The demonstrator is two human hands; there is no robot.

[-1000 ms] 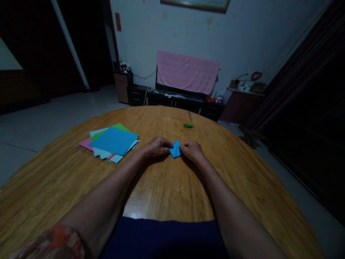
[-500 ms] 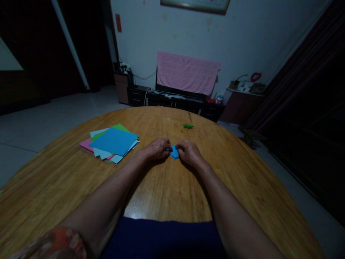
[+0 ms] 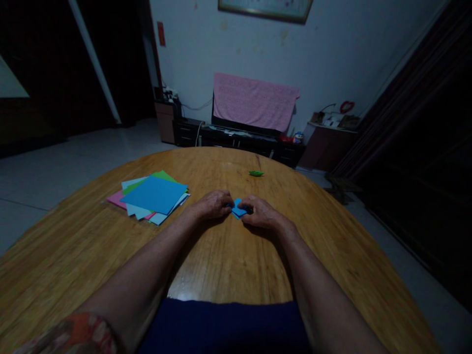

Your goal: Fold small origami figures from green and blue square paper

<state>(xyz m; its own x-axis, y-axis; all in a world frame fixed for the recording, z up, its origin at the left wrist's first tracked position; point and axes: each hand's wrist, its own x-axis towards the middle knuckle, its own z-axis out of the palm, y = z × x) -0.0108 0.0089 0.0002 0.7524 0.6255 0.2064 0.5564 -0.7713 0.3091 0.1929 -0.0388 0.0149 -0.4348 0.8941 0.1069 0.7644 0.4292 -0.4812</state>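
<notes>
A small folded piece of blue paper [image 3: 238,208] lies on the round wooden table [image 3: 228,255], pinched between both hands. My left hand [image 3: 213,204] presses its left edge with curled fingers. My right hand [image 3: 260,212] covers its right side, fingers closed over the fold. Only a small part of the paper shows between the fingertips.
A fanned stack of coloured paper sheets [image 3: 151,196], blue on top, lies to the left of my hands. A tiny green folded paper piece [image 3: 255,173] sits farther back on the table. Beyond stands a low cabinet with a pink cloth [image 3: 254,101] draped over it.
My right hand has slid left over the blue paper, so less of it shows than a second ago. The left hand has stayed in place.
</notes>
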